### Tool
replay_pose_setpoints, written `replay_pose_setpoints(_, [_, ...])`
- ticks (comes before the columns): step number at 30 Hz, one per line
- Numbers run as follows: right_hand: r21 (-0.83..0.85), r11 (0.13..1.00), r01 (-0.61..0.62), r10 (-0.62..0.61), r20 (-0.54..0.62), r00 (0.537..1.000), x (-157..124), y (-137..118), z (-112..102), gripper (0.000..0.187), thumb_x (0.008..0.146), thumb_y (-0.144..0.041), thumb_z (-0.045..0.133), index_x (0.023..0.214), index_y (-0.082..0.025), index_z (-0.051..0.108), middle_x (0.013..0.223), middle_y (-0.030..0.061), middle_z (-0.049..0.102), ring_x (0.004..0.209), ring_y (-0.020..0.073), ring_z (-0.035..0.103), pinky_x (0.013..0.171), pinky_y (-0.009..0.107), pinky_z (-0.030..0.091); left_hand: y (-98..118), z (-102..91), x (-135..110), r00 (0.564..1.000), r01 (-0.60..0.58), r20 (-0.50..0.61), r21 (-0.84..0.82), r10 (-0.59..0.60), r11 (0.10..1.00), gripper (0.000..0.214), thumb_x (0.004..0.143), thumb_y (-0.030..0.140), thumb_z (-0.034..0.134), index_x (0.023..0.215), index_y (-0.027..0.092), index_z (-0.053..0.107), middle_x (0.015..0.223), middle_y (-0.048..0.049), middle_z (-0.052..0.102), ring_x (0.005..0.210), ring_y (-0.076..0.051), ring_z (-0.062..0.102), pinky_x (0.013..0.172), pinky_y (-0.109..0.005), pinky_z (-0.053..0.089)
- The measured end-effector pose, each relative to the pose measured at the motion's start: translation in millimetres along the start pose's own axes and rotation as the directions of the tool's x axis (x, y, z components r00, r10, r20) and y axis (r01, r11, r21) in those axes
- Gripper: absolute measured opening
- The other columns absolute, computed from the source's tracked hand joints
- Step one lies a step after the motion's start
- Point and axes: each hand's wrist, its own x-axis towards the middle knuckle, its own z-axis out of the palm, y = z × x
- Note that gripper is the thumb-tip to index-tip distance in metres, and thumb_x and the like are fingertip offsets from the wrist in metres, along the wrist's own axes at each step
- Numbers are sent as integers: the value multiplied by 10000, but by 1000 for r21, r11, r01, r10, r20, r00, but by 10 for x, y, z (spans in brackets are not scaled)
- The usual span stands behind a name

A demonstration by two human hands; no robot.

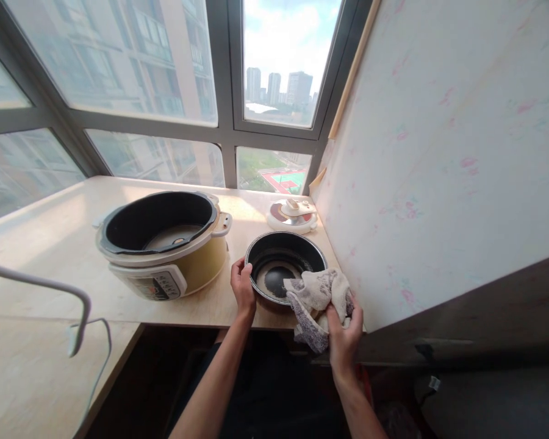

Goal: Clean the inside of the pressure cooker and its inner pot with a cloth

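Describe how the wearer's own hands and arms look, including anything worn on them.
The left hand and right hand are both ungloved. The left forearm and right forearm show no sleeves, watch or bracelet. Dark clothing appears between them.

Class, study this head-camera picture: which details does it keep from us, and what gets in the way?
All in the head view:
- Lettering on the cooker's control panel: too small and blurred to read.
- The black pot's near right rim: hidden behind the cloth.
- Some of the right hand's fingers: covered by the cloth.
- The white curved rod's far end: cut off by the left edge.
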Motion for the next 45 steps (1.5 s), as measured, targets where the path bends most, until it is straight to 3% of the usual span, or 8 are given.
replay_pose_setpoints(8, [36,996,78,-75,-82,994,-103,-314,-107,578,739,-476,751,1184,-137,605,1173,154,653,1074,310,618,950,455,480,52,-214,-51,981,59,191,-118,-36,991,525,940,553,447,1205,151,655,1291,-138,660,1262,-258,584,1122,-417,386])
replay_pose_setpoints(13, [20,966,256,-255,-43,966,-129,-569,-51,506,750,-424,758,1153,-151,617,1119,122,665,1027,274,635,918,421,511,388,-356,-434,988,-67,133,-67,75,995,461,964,499,495,1275,193,643,1424,-121,580,1386,-270,481,1170,-446,350])
replay_pose_setpoints(16, [46,911,409,-410,24,912,-149,-751,108,434,781,-363,733,1148,-167,610,1108,105,661,1032,261,637,926,421,519,667,-375,-728,947,-108,285,-142,145,984,442,975,462,478,1304,213,637,1443,-110,565,1416,-298,444,1177,-477,345])
replay_pose_setpoints(20, [186,824,535,-565,224,794,-213,-1040,408,409,811,-270,687,1201,-198,588,1145,91,638,1066,252,619,949,435,520,922,-402,-915,893,-27,446,-82,61,996,544,913,447,604,1419,253,556,1538,-93,477,1447,-320,400,1194,-467,324])
replay_pose_setpoints(30, [426,810,403,-586,617,525,-581,-1466,905,506,818,-217,662,1316,-252,577,1253,90,585,1167,265,573,1040,431,480,948,-726,-675,959,131,268,-141,-89,981,920,589,801,734,1283,204,639,1211,-164,657,1303,-409,528,1063,-494,479])
replay_pose_setpoints(34, [420,797,435,-568,767,299,-610,-1396,892,635,885,-341,680,1475,-229,472,1433,131,518,1349,283,482,1150,447,400,1021,-761,-601,965,225,185,-227,-185,948,863,766,901,407,1172,205,715,1058,-166,710,1257,-366,581,1006,-481,518])
replay_pose_setpoints(39, [486,723,491,-559,829,3,-531,-1207,779,814,909,-380,679,1593,-186,283,1613,161,343,1507,270,302,1225,444,301,869,-851,-515,942,331,29,-268,-336,905,543,758,661,670,1045,205,730,961,-102,735,1036,-318,689,908,-431,567])
replay_pose_setpoints(45, [456,702,547,-533,846,-22,-318,-994,555,835,942,-361,652,1622,-241,182,1652,148,259,1525,269,261,1214,473,318,693,-959,-423,949,264,-158,-72,-272,962,300,676,394,765,864,177,678,808,-45,698,725,-206,665,656,-308,565])
